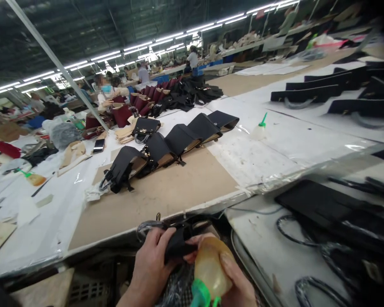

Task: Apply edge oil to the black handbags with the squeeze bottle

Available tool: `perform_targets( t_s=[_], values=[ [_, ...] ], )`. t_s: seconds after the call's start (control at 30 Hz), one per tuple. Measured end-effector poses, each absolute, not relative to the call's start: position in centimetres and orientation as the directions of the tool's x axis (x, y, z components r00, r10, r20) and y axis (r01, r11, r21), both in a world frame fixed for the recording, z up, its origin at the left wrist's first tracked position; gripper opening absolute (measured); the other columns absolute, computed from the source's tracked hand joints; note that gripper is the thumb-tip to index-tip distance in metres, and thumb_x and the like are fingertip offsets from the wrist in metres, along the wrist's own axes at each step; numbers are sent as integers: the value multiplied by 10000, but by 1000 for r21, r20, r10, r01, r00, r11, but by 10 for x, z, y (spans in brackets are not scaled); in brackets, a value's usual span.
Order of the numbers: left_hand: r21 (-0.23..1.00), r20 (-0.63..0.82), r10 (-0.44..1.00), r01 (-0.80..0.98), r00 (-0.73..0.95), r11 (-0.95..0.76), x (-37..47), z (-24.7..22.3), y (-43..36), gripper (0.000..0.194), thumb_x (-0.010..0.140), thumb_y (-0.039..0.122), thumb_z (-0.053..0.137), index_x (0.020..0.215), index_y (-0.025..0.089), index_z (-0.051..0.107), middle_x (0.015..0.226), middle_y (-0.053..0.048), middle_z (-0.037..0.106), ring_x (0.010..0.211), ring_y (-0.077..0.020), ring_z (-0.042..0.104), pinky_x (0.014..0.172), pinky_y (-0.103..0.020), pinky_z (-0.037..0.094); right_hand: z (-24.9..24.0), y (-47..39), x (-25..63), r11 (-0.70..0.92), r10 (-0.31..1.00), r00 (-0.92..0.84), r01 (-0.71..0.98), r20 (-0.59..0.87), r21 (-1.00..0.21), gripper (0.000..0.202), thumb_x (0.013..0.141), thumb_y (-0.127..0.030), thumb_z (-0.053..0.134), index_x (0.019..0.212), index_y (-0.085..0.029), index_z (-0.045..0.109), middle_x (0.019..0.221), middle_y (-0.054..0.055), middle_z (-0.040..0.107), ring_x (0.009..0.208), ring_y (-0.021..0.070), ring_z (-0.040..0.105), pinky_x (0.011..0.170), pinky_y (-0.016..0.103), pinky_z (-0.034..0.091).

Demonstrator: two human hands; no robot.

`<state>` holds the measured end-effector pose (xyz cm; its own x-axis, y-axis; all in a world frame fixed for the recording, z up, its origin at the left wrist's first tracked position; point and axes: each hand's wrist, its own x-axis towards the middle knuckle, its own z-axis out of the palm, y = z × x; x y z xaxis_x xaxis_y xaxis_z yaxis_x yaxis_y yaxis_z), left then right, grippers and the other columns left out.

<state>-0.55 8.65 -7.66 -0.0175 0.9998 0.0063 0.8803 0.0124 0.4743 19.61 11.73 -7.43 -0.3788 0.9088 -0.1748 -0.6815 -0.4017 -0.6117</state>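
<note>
At the table's near edge, my left hand (152,263) grips a black handbag (176,244) that has a plastic-wrapped handle on its far left side. My right hand (235,273) is wrapped round a squeeze bottle (213,266) of yellowish liquid, its green cap tilted down toward me. The fingertips of that same hand also touch the bag's right side. Beyond them, a row of black handbag bodies (182,138) stands on a brown board (166,187).
A second glue bottle (259,130) stands on the white-covered table (275,153). More black bags (313,93) lie at right, others on a lower surface nearby. Maroon bag pieces (144,100), a phone (99,146) and an orange-filled bottle (33,178) lie left. A masked co-worker (107,94) is across the table.
</note>
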Motion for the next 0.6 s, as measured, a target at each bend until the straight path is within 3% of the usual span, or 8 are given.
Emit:
perform_targets(
  t_s=[0.07,0.1,0.23,0.4,0.5,0.6],
  values=[
    [513,-16,1000,858,18,-7,1,-77,62,175,959,271,629,1110,218,698,1103,-97,646,984,-260,683,833,-358,571,-77,94,205,-391,909,-392,-685,-142,-615,383,881,-505,680,1085,-205,804,1065,110,776,928,292,722,852,368,563],
    [551,-34,999,834,40,-15,5,-77,51,141,986,279,592,1052,213,698,1093,-91,648,963,-242,681,822,-335,557,-80,83,209,-400,905,-400,-688,-144,-606,372,885,-494,681,1081,-204,807,1061,110,778,939,291,718,856,366,562],
    [682,-52,992,730,114,-48,18,-71,17,179,989,291,590,1128,204,661,1107,-76,696,1006,-233,669,877,-312,507,-86,47,221,-484,870,-449,-701,-203,-524,341,870,-464,720,1073,-207,815,1085,111,786,967,304,723,899,395,561],
    [690,-101,992,724,70,20,11,-22,-5,134,988,273,558,1025,194,661,964,-29,709,868,-189,636,787,-266,464,-59,35,242,-545,825,-548,-705,-139,-455,466,920,-547,617,1036,-136,804,1095,183,772,962,339,729,864,427,569],
    [699,-143,986,714,86,39,-19,26,-7,188,988,344,589,1033,191,689,970,-26,728,867,-186,635,784,-254,469,-42,41,264,-556,819,-557,-709,-140,-434,506,962,-587,538,991,-143,780,961,159,756,664,227,677,612,334,541],
    [769,-164,973,639,162,23,-52,64,-4,263,895,324,723,1096,155,741,1017,-64,766,892,-218,679,789,-261,502,-33,47,287,-559,828,-505,-704,-246,-438,443,922,-573,638,1059,-169,761,874,104,726,424,81,454,433,234,399]
  ],
)
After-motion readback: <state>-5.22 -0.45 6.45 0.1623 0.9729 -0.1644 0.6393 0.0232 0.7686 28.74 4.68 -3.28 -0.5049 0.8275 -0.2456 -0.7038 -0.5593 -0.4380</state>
